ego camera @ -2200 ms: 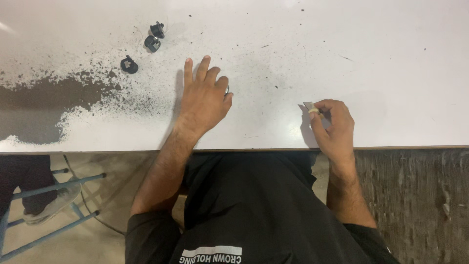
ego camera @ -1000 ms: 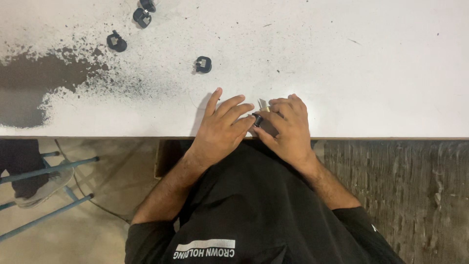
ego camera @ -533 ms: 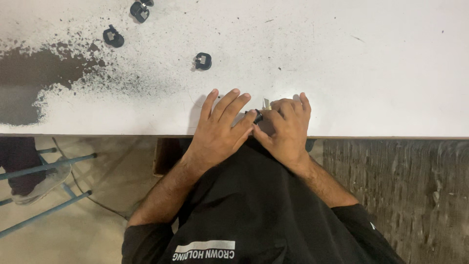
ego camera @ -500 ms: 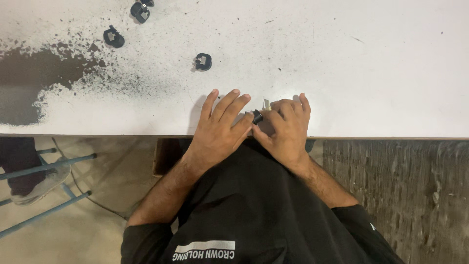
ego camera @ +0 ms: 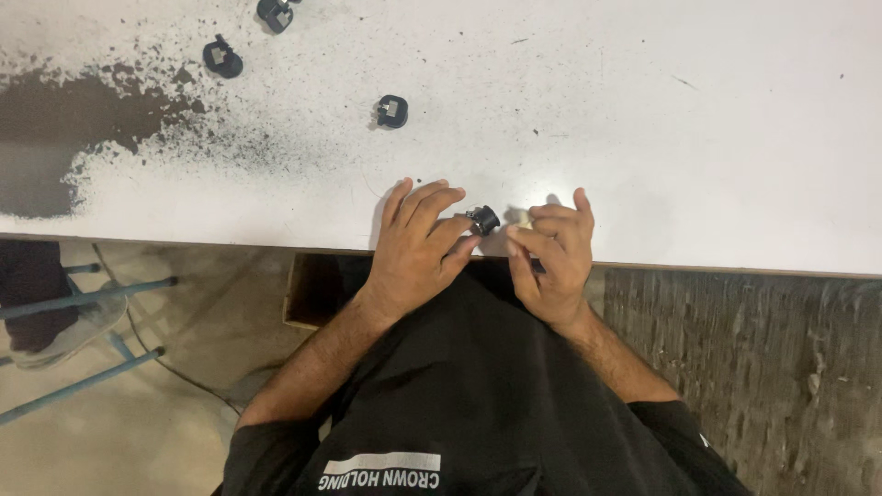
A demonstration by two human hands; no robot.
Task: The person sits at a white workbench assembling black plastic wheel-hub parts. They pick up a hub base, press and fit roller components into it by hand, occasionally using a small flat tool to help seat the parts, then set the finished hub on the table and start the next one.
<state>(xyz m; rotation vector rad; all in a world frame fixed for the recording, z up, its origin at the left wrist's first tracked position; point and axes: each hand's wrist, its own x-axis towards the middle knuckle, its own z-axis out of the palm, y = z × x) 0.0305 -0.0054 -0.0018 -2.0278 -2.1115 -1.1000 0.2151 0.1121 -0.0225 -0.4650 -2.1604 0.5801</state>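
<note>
- Left hand pinches a black part in its fingers at the surface edge.
- Right hand curls around something pale; grip unclear.

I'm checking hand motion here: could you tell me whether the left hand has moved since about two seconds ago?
Yes. The left hand has drawn back to the near table edge and toward the right hand, now pinching a small black part.

A small black round part sat pinched at fingertips near the white table's six-o'clock edge.
</note>
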